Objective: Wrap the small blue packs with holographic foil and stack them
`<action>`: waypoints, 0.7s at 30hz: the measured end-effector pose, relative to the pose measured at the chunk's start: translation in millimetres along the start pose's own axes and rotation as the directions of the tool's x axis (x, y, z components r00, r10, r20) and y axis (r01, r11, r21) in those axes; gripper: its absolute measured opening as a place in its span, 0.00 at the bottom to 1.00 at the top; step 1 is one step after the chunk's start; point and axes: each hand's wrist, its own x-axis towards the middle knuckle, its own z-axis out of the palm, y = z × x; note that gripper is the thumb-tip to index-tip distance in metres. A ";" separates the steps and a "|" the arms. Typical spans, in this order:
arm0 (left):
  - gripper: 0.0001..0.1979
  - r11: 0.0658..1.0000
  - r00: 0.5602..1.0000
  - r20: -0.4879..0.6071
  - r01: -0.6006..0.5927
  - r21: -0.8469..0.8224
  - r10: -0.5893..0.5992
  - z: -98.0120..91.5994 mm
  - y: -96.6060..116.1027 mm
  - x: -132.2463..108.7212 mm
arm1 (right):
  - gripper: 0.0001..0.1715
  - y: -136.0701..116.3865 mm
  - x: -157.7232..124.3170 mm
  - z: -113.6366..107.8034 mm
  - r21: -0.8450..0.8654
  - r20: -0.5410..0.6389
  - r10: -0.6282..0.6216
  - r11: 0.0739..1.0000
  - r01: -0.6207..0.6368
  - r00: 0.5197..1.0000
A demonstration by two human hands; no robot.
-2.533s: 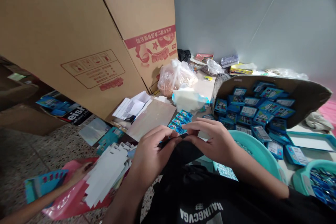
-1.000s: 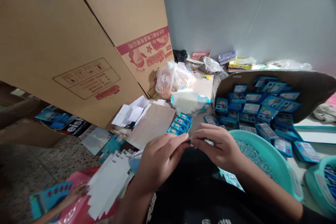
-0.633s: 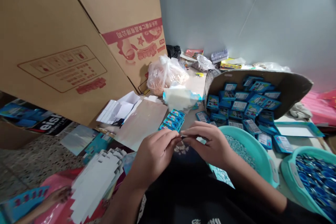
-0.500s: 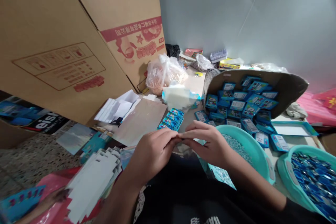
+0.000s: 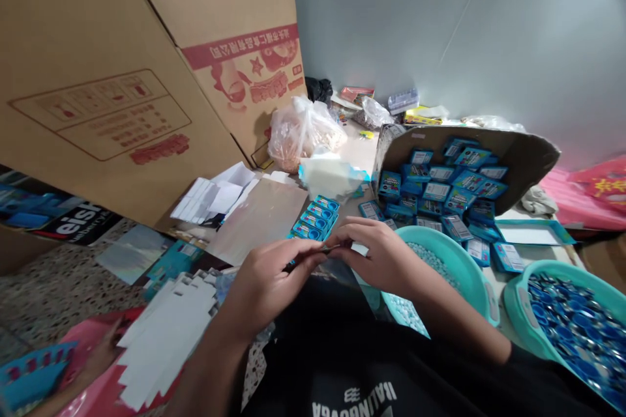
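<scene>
My left hand [image 5: 264, 277] and my right hand [image 5: 379, 254] meet in front of my chest, fingertips pinched together on a small thin item [image 5: 328, 247] that I cannot make out. Both hands are closed. Just beyond them lies a row of small blue packs [image 5: 313, 218] on the table. Under my right wrist sits a teal basin [image 5: 482, 287] of small pale pellets. A second teal basin [image 5: 513, 287] at the right holds several blue pieces.
A large brown carton [image 5: 147, 71] leans at the left. A tipped cardboard box [image 5: 528, 156] spills blue packs. A clear bag [image 5: 303, 133], white card blanks [image 5: 161, 332] and a holographic sheet [image 5: 257, 218] lie around. Another person's hand [image 5: 105, 348] rests at lower left.
The view has swung right, bringing the second basin into sight. My hands have stayed pinched together on the small item, shifting slightly lower.
</scene>
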 end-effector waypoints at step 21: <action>0.08 0.995 0.986 0.169 -0.020 0.094 0.004 -1.4 -5.4 1.4 | 0.08 6.7 -8.4 18.1 0.409 0.087 0.384 0.827 -0.385 0.919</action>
